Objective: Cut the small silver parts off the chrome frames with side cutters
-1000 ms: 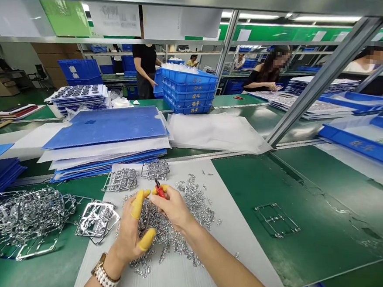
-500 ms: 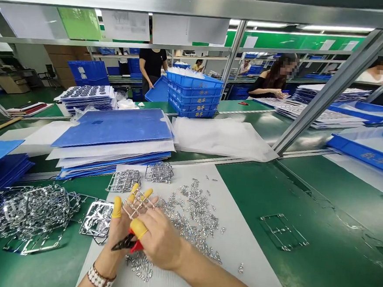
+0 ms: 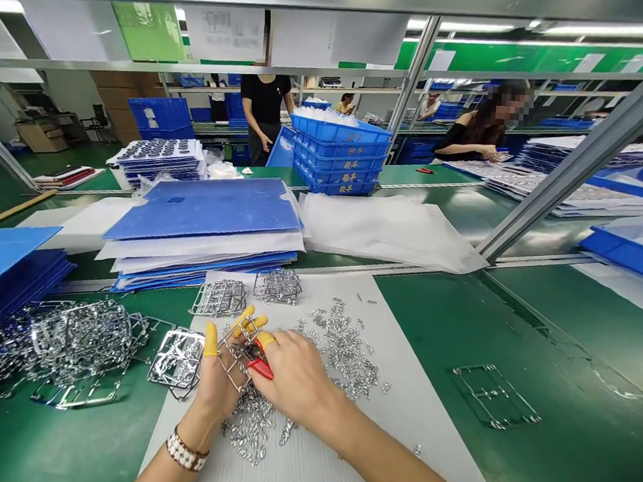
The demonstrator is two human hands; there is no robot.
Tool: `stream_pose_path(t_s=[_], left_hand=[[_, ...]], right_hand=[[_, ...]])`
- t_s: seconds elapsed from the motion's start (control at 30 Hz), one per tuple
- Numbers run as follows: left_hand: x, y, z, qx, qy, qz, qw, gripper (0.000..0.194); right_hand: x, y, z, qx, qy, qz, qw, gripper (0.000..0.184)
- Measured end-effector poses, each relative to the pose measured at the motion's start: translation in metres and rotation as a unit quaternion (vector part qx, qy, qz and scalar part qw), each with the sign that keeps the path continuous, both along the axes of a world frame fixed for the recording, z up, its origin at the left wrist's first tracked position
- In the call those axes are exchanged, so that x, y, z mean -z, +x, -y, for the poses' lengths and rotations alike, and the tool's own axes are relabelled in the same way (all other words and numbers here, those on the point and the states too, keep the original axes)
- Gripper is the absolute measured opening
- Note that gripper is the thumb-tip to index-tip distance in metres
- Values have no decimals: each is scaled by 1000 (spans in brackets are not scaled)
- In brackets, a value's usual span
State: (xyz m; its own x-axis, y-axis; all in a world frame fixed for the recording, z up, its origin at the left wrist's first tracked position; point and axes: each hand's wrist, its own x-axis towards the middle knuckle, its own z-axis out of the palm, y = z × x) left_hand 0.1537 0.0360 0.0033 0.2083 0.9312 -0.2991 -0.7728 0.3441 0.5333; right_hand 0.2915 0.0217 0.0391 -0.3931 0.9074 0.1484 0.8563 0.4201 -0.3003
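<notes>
My left hand (image 3: 215, 384) is shut on a small chrome-plated sprue frame (image 3: 235, 354), and yellow finger cots cover its fingertips. My right hand (image 3: 296, 377) grips red-handled side cutters (image 3: 260, 367), whose jaws are at the frame and partly hidden by my fingers. Both hands are above a white corrugated plastic sheet (image 3: 311, 464). A heap of small chrome parts (image 3: 341, 349) lies on it, and more parts (image 3: 247, 434) lie below my hands. Two chrome frames (image 3: 218, 298) rest at the sheet's far edge.
A tangled heap of chrome frames (image 3: 74, 348) lies on the green mat at left. Blue sheet stacks (image 3: 202, 221), stacked blue crates (image 3: 338, 154), and a co-worker (image 3: 472, 138) at the far bench stand beyond. A lone chrome frame (image 3: 495, 396) lies at right.
My left hand now lifts the chrome frame higher, and the red cutters have moved up against it from lower down. The view has shifted slightly.
</notes>
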Motion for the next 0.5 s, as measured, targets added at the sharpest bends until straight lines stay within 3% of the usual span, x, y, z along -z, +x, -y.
stream_pose_path(t_s=[0.2,0.5], left_hand=[[8,3,1,-6,19,-38,999,69],[17,1,0,-25,45,-95,994,66]], right_hand=[[-10,-2,-5,-7,-44,38,998,22],[-15,-2,-7,-31,-45,53,997,25]])
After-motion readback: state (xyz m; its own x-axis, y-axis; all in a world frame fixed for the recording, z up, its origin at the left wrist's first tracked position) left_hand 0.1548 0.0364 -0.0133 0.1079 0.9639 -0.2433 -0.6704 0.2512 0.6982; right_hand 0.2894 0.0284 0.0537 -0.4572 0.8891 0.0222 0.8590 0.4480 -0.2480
